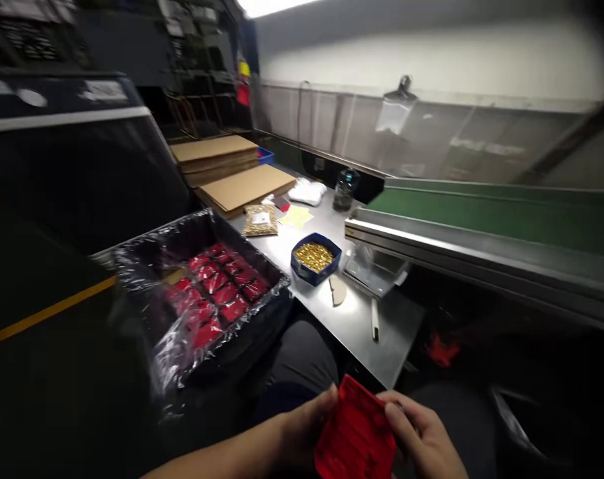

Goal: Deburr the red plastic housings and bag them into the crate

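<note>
A red, shallow, tray-like plastic part (358,432) is held up near the bottom of the head view, its hollow inside facing me. My left hand (306,426) grips its left edge, thumb on top and the other fingers hidden behind. At the right edge, my right hand (419,432) pinches with thumb and forefinger; whether a small piece is also between those fingertips cannot be made out. Beyond the hands, a blue bin (309,274) full of small brass-coloured pieces (312,255) stands on the metal table (354,332).
Left of my knees, a plastic-lined crate (277,293) holds rows of red parts (225,293). Cardboard sheets (249,188), a bag of brass-coloured pieces (261,219) and a dark jar (345,189) stand farther back. A green conveyor belt (501,216) runs along the right. A white-handled tool (374,319) lies near the table's edge.
</note>
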The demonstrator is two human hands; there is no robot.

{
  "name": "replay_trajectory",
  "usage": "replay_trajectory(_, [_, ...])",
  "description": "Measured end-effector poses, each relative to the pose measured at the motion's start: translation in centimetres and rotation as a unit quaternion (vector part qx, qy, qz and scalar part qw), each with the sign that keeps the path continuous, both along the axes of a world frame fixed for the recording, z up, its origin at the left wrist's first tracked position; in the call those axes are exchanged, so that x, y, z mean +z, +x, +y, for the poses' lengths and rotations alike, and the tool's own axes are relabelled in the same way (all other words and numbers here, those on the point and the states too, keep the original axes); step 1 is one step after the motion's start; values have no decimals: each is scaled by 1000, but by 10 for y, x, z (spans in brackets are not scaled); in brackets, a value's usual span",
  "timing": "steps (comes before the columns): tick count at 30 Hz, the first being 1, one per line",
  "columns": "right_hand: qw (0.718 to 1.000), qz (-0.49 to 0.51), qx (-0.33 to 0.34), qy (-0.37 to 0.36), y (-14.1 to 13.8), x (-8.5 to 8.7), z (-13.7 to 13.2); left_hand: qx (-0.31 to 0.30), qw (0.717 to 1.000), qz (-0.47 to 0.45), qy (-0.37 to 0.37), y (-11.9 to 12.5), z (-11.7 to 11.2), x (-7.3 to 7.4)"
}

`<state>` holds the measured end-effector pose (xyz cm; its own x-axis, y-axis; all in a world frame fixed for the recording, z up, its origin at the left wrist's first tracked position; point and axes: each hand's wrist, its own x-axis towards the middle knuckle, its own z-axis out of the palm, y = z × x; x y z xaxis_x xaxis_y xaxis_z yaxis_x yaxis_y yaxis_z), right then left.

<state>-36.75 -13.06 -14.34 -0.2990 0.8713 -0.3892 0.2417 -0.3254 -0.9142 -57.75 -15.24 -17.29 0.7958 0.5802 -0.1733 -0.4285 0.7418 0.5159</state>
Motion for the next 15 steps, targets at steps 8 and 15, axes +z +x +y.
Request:
replay_trajectory(8, [994,72,-76,-43,-13,-3,11,-56,988,-132,-58,6,29,-22])
replay_trajectory(15, [989,62,-132,-7,3,-10,37,-87,976,-167,-108,1,54,-15])
